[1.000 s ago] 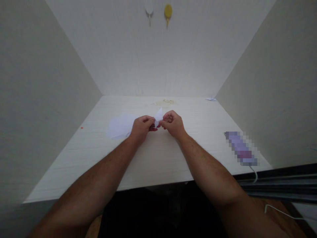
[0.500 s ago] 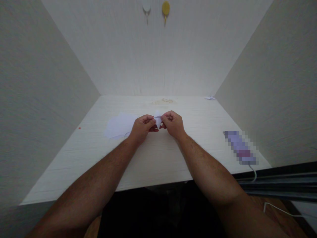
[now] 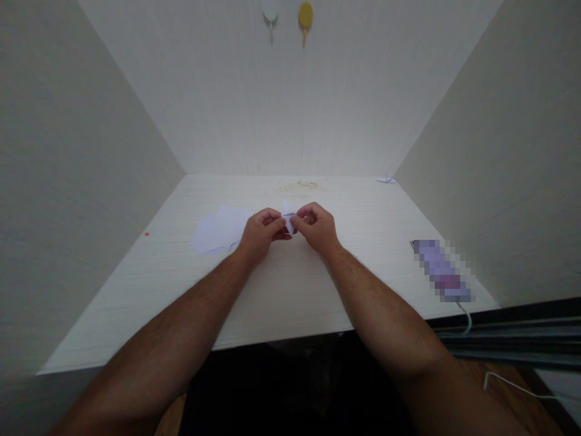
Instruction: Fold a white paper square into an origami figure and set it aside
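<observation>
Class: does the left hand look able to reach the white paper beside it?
Probably yes: nothing visible separates the left hand from the white paper, though it holds a folded piece.

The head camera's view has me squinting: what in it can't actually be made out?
All in the head view:
- Folded white paper: its back and side edges, hidden by the fingers of the left hand and right hand.
- White sheets: their right end, behind the left hand; their number is unclear.
- Long object at right: blurred by pixelation.
- White hook: top cut off by the picture's edge.
- Red speck: too small.
</observation>
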Tool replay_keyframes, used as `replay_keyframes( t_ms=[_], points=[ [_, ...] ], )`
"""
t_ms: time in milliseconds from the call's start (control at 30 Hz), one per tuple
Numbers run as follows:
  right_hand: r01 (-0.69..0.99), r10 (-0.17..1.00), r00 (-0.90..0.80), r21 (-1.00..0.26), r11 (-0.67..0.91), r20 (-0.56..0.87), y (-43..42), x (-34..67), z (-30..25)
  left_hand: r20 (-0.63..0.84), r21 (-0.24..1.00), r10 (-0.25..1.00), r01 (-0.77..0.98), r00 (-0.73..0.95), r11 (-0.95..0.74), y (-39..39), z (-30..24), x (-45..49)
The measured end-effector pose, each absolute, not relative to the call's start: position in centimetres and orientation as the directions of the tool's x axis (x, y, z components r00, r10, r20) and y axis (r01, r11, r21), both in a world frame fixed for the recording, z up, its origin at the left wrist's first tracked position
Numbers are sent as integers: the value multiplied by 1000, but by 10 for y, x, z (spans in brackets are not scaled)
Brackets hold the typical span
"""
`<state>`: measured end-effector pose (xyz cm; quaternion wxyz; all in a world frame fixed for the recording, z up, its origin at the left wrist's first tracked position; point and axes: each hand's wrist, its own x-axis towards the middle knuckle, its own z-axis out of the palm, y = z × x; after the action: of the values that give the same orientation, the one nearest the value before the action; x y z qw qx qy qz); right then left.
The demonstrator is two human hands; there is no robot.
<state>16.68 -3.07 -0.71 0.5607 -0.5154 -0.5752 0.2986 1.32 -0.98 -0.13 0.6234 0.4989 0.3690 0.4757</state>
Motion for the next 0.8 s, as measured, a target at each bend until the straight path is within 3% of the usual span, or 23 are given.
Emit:
replay_keyframes(
  t_ms=[500, 800],
  points=[
    [307, 922, 153, -904, 299, 356, -30, 166, -6, 82, 981, 960, -191, 267, -30, -8, -7, 12],
    [238, 929, 132, -921, 307, 344, -28, 166, -13, 118, 974, 958, -218, 261, -61, -10, 3, 10]
  ],
)
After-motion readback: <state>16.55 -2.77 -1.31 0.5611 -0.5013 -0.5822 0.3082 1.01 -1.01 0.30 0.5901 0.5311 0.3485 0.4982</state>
